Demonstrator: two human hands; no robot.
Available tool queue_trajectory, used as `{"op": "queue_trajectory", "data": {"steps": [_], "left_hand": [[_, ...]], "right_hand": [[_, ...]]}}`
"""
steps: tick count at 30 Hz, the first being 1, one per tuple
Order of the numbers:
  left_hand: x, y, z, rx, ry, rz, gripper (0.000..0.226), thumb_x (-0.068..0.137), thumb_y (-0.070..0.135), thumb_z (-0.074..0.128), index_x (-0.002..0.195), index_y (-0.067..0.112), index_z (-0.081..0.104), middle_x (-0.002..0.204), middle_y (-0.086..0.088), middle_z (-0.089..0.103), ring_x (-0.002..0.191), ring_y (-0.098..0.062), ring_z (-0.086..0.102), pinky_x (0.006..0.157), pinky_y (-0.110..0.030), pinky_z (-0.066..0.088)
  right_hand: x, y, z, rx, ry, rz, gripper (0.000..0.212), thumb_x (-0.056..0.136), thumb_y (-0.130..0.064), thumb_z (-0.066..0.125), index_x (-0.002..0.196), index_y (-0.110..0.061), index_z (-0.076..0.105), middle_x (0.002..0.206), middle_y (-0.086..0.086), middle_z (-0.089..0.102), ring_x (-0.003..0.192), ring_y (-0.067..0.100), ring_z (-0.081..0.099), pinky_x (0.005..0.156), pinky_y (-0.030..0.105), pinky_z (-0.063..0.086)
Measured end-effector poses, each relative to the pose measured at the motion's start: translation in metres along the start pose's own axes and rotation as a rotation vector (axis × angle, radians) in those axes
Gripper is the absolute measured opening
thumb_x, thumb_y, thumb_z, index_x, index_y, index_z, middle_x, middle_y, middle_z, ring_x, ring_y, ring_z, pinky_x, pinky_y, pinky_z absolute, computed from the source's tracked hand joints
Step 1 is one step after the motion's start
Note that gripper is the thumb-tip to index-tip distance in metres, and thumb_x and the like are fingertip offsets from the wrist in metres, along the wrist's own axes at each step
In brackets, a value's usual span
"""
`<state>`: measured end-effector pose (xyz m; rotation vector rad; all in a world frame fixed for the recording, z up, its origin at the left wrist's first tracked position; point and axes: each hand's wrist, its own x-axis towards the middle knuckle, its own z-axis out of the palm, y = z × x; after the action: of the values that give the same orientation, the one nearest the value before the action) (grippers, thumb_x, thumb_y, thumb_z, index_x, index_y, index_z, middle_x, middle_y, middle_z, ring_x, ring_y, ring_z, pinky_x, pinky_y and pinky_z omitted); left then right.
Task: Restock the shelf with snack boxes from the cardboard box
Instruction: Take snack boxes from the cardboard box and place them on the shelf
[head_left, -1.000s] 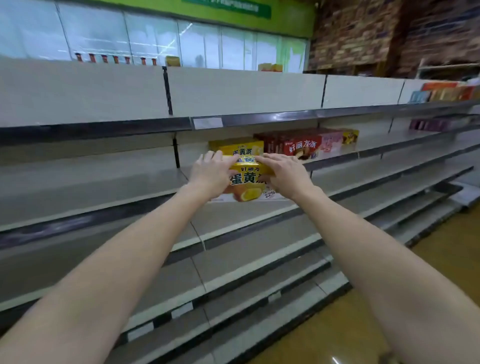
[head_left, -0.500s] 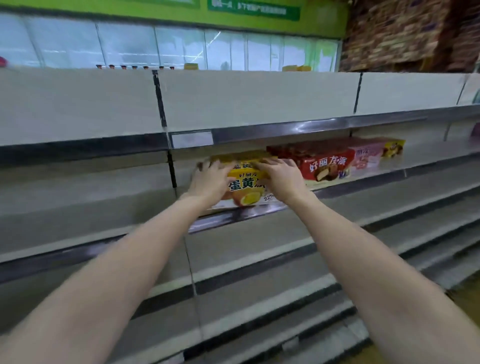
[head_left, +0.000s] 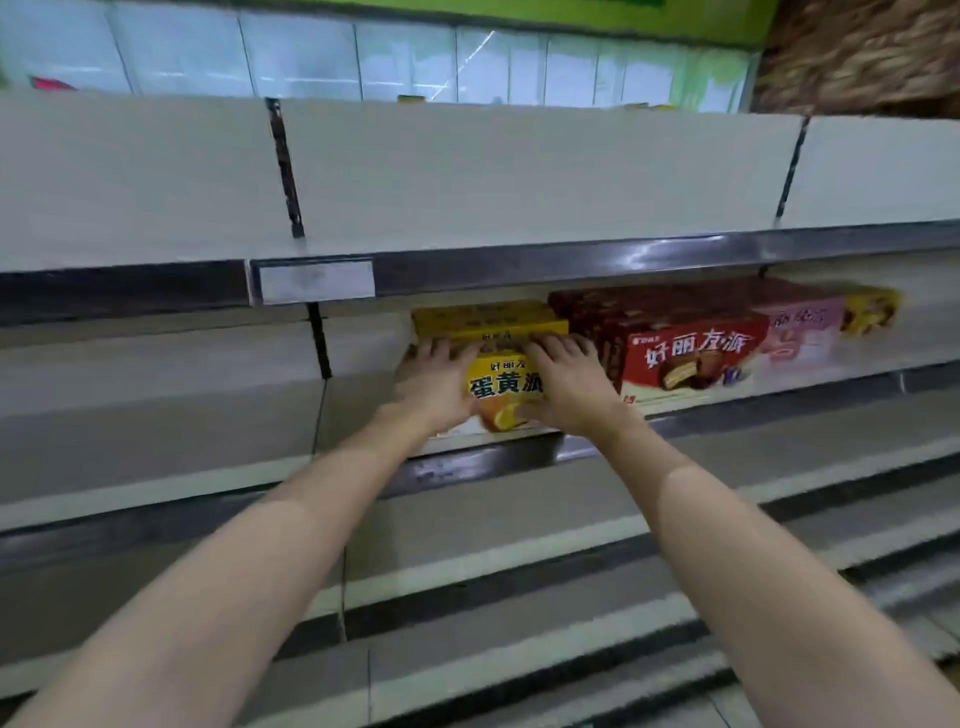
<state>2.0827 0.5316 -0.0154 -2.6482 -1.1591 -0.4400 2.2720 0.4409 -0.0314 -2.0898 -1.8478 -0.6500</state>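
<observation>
The left hand (head_left: 434, 387) gripped the left end of the front yellow snack box (head_left: 506, 387), fingers curled over its top edge. The box stood upright on the shelf (head_left: 675, 423), near the shelf's front edge, with its printed face toward the camera. The right hand (head_left: 569, 387) gripped the right end of the same box, fingers curled over the top and thumb against the lower front. Directly behind this box, farther back on the shelf, stood more yellow boxes (head_left: 488, 319), touching it.

Just right of the held box stood a red snack box (head_left: 691, 358), its left end close beside the right hand. Right of that stood a pink box (head_left: 800, 327), blurred, and at the far right a yellow-brown box (head_left: 872, 312), also blurred.

A blank price label holder (head_left: 317, 280) sat on the front rail of the shelf above.
</observation>
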Motion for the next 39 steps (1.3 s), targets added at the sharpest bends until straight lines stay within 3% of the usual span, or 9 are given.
{"op": "queue_trajectory", "data": {"steps": [2, 6, 10, 19, 26, 29, 33, 35, 39], "left_hand": [[0.005, 0.002, 0.005, 0.046, 0.046, 0.009, 0.087, 0.081, 0.06, 0.065, 0.152, 0.035, 0.021, 0.147, -0.009, 0.04, 0.133, -0.032, 0.035, 0.11, -0.044, 0.034], [0.016, 0.006, 0.011, 0.055, 0.06, -0.016, 0.084, 0.084, 0.058, 0.064, 0.152, 0.035, 0.02, 0.15, -0.009, 0.037, 0.135, -0.033, 0.033, 0.113, -0.044, 0.03], [0.025, 0.006, 0.014, 0.044, 0.03, -0.043, 0.086, 0.085, 0.059, 0.062, 0.153, 0.037, 0.015, 0.157, -0.008, 0.027, 0.142, -0.034, 0.026, 0.117, -0.047, 0.024], [0.041, 0.007, 0.023, 0.083, 0.068, -0.083, 0.085, 0.085, 0.059, 0.063, 0.153, 0.036, 0.017, 0.154, -0.009, 0.032, 0.14, -0.035, 0.029, 0.115, -0.047, 0.029], [0.033, 0.015, 0.017, 0.086, 0.062, -0.106, 0.081, 0.086, 0.052, 0.065, 0.151, 0.028, 0.023, 0.147, -0.011, 0.036, 0.133, -0.036, 0.033, 0.109, -0.05, 0.032], [0.027, 0.021, 0.011, 0.112, 0.044, -0.114, 0.08, 0.085, 0.051, 0.066, 0.149, 0.026, 0.026, 0.147, -0.012, 0.036, 0.132, -0.036, 0.033, 0.108, -0.052, 0.031], [0.021, 0.024, 0.002, 0.128, 0.068, -0.077, 0.072, 0.081, 0.042, 0.071, 0.142, 0.02, 0.04, 0.143, -0.013, 0.04, 0.13, -0.037, 0.039, 0.113, -0.055, 0.025], [0.019, 0.023, -0.003, 0.099, 0.07, -0.077, 0.067, 0.079, 0.04, 0.074, 0.136, 0.017, 0.048, 0.142, -0.013, 0.041, 0.13, -0.037, 0.041, 0.114, -0.054, 0.023], [0.005, 0.025, -0.012, 0.035, 0.118, -0.025, 0.047, 0.083, 0.017, 0.068, 0.128, 0.015, 0.055, 0.137, -0.011, 0.046, 0.128, -0.033, 0.041, 0.108, -0.047, 0.034]], "right_hand": [[0.003, 0.003, 0.008, -0.014, 0.033, -0.004, 0.096, 0.065, -0.071, 0.068, 0.141, -0.015, 0.048, 0.136, 0.01, 0.052, 0.129, 0.035, 0.046, 0.111, 0.055, 0.029], [0.011, 0.008, 0.018, 0.003, 0.093, 0.004, 0.097, 0.057, -0.059, 0.084, 0.136, -0.013, 0.052, 0.133, 0.011, 0.054, 0.128, 0.036, 0.047, 0.111, 0.055, 0.029], [0.021, 0.015, 0.022, -0.005, 0.055, -0.025, 0.098, 0.061, -0.056, 0.084, 0.141, -0.015, 0.046, 0.138, 0.009, 0.051, 0.132, 0.034, 0.042, 0.115, 0.052, 0.023], [0.043, 0.023, 0.03, 0.032, -0.01, -0.02, 0.095, 0.069, -0.056, 0.081, 0.146, -0.023, 0.035, 0.143, 0.003, 0.043, 0.138, 0.03, 0.035, 0.118, 0.047, 0.015], [0.035, 0.009, 0.025, -0.043, -0.046, 0.075, 0.096, 0.072, -0.055, 0.079, 0.147, -0.022, 0.031, 0.146, 0.009, 0.037, 0.142, 0.038, 0.023, 0.12, 0.057, 0.003], [0.026, 0.001, 0.02, -0.059, -0.011, 0.083, 0.087, 0.077, -0.043, 0.077, 0.148, -0.02, 0.032, 0.144, 0.014, 0.038, 0.141, 0.041, 0.024, 0.12, 0.056, 0.008], [0.013, -0.003, 0.009, -0.062, 0.075, 0.065, 0.07, 0.081, -0.009, 0.064, 0.146, -0.012, 0.039, 0.139, 0.02, 0.043, 0.135, 0.043, 0.032, 0.116, 0.05, 0.022], [0.008, -0.005, 0.001, -0.063, 0.086, 0.082, 0.064, 0.081, -0.005, 0.063, 0.141, -0.011, 0.043, 0.136, 0.02, 0.045, 0.132, 0.042, 0.036, 0.112, 0.048, 0.028], [-0.007, -0.005, -0.011, -0.052, 0.096, 0.109, 0.059, 0.079, -0.003, 0.064, 0.136, -0.01, 0.047, 0.132, 0.019, 0.05, 0.123, 0.038, 0.045, 0.103, 0.045, 0.039]]}}
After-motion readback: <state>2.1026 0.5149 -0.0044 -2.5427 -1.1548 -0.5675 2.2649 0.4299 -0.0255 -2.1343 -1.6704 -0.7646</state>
